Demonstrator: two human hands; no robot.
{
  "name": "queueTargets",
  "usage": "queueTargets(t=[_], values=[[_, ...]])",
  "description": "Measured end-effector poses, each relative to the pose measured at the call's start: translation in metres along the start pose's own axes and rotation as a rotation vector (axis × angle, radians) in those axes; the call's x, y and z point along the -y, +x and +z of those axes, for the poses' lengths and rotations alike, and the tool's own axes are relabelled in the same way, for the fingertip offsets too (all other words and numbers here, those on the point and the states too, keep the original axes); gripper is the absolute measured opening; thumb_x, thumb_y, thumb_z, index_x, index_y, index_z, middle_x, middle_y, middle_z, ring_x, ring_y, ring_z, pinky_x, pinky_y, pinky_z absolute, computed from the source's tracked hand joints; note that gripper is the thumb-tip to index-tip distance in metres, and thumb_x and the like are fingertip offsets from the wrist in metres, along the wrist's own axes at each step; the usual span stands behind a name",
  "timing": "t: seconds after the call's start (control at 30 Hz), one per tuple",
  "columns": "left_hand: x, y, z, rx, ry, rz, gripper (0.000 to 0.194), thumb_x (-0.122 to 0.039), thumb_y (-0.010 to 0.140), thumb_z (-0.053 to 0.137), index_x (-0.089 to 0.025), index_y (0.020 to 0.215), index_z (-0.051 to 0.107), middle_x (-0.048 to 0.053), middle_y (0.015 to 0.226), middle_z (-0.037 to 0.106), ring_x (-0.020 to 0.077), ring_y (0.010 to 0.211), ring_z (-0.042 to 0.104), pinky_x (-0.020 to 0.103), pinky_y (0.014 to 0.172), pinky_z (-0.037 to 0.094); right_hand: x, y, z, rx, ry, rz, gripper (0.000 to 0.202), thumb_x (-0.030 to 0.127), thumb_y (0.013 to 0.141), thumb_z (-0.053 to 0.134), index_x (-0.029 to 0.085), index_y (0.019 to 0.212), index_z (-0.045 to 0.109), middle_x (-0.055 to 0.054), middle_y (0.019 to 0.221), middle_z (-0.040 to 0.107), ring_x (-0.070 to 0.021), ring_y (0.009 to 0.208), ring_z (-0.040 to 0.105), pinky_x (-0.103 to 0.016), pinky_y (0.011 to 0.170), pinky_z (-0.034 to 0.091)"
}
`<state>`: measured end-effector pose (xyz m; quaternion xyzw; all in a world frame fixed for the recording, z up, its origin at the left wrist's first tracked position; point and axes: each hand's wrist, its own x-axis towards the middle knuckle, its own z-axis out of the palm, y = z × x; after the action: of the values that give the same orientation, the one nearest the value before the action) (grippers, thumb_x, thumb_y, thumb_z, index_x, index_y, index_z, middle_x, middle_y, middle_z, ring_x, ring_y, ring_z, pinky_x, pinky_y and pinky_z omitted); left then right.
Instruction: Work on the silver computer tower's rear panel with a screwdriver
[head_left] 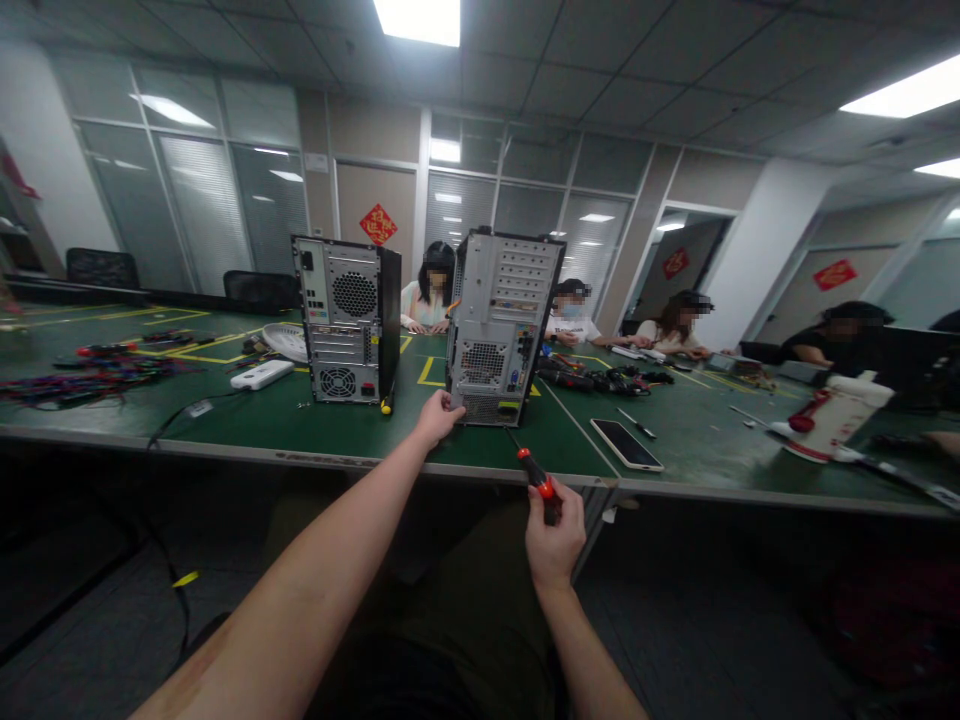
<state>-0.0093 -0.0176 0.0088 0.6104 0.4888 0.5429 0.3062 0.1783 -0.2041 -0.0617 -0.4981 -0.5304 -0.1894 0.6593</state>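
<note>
Two computer cases stand upright on the green table, rear panels facing me. My left hand (439, 419) touches the lower left corner of the right computer case (501, 330), its fingers closed against that edge. In my right hand (556, 530) is a red and black screwdriver (534, 472), held near the end of its handle. Its shaft points up and left toward the bottom edge of the same case; whether the tip touches it I cannot tell. The left computer case (345, 320) stands apart, with a yellow-tipped item (386, 407) by its base.
On the green table (247, 425) lie a white power strip (262, 375), tangled cables (97, 375), a phone (626, 444) and a pen-like tool (636, 423). A white cup (836, 418) stands at the right. Several people sit along the far side.
</note>
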Motion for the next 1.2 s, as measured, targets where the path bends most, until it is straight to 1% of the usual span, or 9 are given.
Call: queueTargets(t=[0.23, 0.4, 0.47, 0.7, 0.8, 0.9, 1.0, 1.07, 1.2], values=[[-0.0008, 0.0001, -0.0006, 0.007, 0.024, -0.013, 0.024, -0.021, 0.073, 0.076, -0.02, 0.08, 0.053, -0.004, 0.072, 0.056, 0.0124, 0.066, 0.05, 0.025, 0.066, 0.04, 0.0045, 0.0003, 0.0004, 0.02, -0.017, -0.053, 0.028, 0.027, 0.099, 0.051, 0.017, 0.121, 0.067, -0.015, 0.119, 0.065, -0.0241, 0.113, 0.063, -0.042, 0.097, 0.05], [0.0, 0.0003, -0.0015, 0.015, 0.033, -0.022, 0.024, -0.022, 0.073, 0.077, -0.019, 0.082, 0.054, -0.003, 0.074, 0.056, 0.0119, 0.068, 0.051, 0.025, 0.067, 0.04, 0.0038, 0.0011, -0.0008, -0.013, -0.012, -0.044, 0.023, 0.033, 0.092, 0.066, 0.016, 0.108, 0.068, -0.011, 0.099, 0.067, -0.0221, 0.094, 0.065, -0.038, 0.087, 0.053], [-0.0011, -0.0005, -0.0019, 0.017, 0.029, -0.024, 0.024, -0.022, 0.074, 0.076, -0.019, 0.083, 0.054, -0.004, 0.074, 0.056, 0.0117, 0.068, 0.051, 0.024, 0.066, 0.039, 0.0032, 0.0013, -0.001, -0.022, -0.017, -0.038, 0.024, 0.034, 0.092, 0.067, 0.016, 0.106, 0.067, -0.01, 0.096, 0.067, -0.0217, 0.091, 0.065, -0.037, 0.085, 0.053], [-0.0026, -0.0014, -0.0021, 0.024, 0.028, -0.033, 0.022, -0.022, 0.076, 0.074, -0.019, 0.083, 0.054, -0.003, 0.075, 0.057, 0.0119, 0.068, 0.051, 0.024, 0.066, 0.04, 0.0038, 0.001, 0.0008, 0.009, -0.008, -0.03, 0.027, 0.03, 0.099, 0.052, 0.018, 0.119, 0.066, -0.014, 0.118, 0.065, -0.0242, 0.113, 0.063, -0.044, 0.099, 0.05], [0.0005, 0.0005, -0.0017, 0.032, 0.02, -0.037, 0.022, -0.023, 0.075, 0.075, -0.019, 0.084, 0.055, -0.003, 0.074, 0.058, 0.012, 0.067, 0.051, 0.024, 0.065, 0.041, 0.0042, 0.0014, 0.0001, 0.001, -0.02, -0.016, 0.026, 0.035, 0.098, 0.056, 0.017, 0.113, 0.068, -0.013, 0.108, 0.067, -0.0238, 0.104, 0.065, -0.043, 0.094, 0.052], [0.0033, 0.002, -0.0009, 0.028, 0.024, -0.022, 0.022, -0.023, 0.075, 0.075, -0.02, 0.083, 0.055, -0.003, 0.074, 0.057, 0.012, 0.067, 0.051, 0.024, 0.066, 0.041, 0.0021, 0.0006, -0.001, -0.012, -0.032, 0.021, 0.028, 0.041, 0.093, 0.065, 0.016, 0.104, 0.068, -0.01, 0.094, 0.067, -0.0216, 0.089, 0.065, -0.037, 0.084, 0.053], [0.0038, 0.0023, 0.0, 0.007, 0.027, 0.008, 0.023, -0.022, 0.074, 0.075, -0.02, 0.081, 0.053, -0.004, 0.072, 0.055, 0.0121, 0.066, 0.051, 0.025, 0.066, 0.04, -0.0011, -0.0005, -0.0011, -0.019, -0.024, 0.053, 0.03, 0.042, 0.091, 0.068, 0.015, 0.103, 0.067, -0.009, 0.091, 0.066, -0.0201, 0.083, 0.064, -0.033, 0.077, 0.053], [0.0031, 0.0021, 0.0003, 0.005, 0.022, 0.007, 0.023, -0.021, 0.074, 0.074, -0.02, 0.08, 0.053, -0.004, 0.072, 0.056, 0.0123, 0.066, 0.051, 0.025, 0.066, 0.04, -0.0019, -0.0003, -0.0006, -0.02, -0.02, 0.041, 0.028, 0.039, 0.092, 0.066, 0.015, 0.106, 0.067, -0.01, 0.094, 0.067, -0.0211, 0.089, 0.065, -0.034, 0.08, 0.053], [0.0011, 0.0013, -0.0001, 0.022, 0.017, -0.018, 0.021, -0.02, 0.075, 0.074, -0.02, 0.081, 0.053, -0.003, 0.074, 0.057, 0.0128, 0.067, 0.052, 0.025, 0.064, 0.04, 0.0011, 0.0011, 0.0004, 0.005, -0.015, -0.019, 0.026, 0.032, 0.098, 0.055, 0.017, 0.115, 0.068, -0.013, 0.113, 0.066, -0.0238, 0.11, 0.063, -0.042, 0.097, 0.05]])
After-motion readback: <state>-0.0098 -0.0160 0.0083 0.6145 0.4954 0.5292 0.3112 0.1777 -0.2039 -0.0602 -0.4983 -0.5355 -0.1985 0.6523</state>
